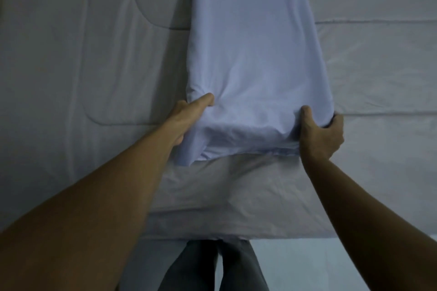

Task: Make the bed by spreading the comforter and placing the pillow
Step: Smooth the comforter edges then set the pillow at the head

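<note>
A pale blue pillow (253,54) lies lengthwise on the bed, reaching away from me across the white quilted comforter (71,54). My left hand (189,116) grips the pillow's near left corner, thumb on top and fingers hidden under the fabric. My right hand (321,134) clasps the near right corner, thumb on top and fingers wrapped around the side. The pillow's near edge hangs slightly over a fold of the comforter near the bed's front edge.
The comforter (378,66) covers the bed on both sides of the pillow, with stitched seams and light wrinkles. The bed's front edge (212,231) runs below my hands. My legs in dark trousers (212,267) stand on a pale floor (295,262).
</note>
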Tool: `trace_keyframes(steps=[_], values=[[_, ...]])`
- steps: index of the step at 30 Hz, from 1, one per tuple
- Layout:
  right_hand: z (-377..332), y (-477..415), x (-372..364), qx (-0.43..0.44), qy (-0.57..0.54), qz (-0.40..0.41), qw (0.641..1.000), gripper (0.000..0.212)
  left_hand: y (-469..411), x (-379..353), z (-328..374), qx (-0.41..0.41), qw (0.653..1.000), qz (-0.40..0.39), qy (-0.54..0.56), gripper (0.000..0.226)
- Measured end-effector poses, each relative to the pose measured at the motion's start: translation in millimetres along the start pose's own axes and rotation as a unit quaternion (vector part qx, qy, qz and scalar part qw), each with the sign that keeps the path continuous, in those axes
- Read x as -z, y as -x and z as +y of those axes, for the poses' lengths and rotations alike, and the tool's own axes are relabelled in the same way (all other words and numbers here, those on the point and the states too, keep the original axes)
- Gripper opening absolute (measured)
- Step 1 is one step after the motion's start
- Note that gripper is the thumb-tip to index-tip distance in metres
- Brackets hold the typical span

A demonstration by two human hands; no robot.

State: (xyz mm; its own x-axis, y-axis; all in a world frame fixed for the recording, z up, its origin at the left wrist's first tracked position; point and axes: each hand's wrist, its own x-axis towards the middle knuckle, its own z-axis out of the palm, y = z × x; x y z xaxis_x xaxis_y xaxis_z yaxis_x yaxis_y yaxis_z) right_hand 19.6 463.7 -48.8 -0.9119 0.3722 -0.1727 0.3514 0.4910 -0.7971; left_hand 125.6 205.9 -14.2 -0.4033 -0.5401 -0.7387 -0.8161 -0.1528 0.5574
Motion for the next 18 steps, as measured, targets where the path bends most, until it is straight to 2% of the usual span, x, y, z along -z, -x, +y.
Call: trace_keyframes(steps=[10, 13, 16, 18], values=[[68, 81, 71, 0.016, 0.047, -0.003, 0.999, 0.061, 63, 2, -102, 0.065, 0.995, -0.063, -0.041, 0.072], [89, 84, 86, 0.017, 0.071, -0.046, 0.996, 0.064, 73, -8, -122, 0.098, 0.99, -0.102, -0.026, 0.067], [105, 71, 93, 0.003, 0.154, -0.093, 0.984, 0.061, 74, -30, -137, 0.09, 0.991, -0.097, -0.034, 0.084], [102, 62, 88, 0.05, 0.209, -0.08, 0.973, 0.064, 73, -47, -140, 0.037, 0.996, -0.019, -0.083, 0.108]])
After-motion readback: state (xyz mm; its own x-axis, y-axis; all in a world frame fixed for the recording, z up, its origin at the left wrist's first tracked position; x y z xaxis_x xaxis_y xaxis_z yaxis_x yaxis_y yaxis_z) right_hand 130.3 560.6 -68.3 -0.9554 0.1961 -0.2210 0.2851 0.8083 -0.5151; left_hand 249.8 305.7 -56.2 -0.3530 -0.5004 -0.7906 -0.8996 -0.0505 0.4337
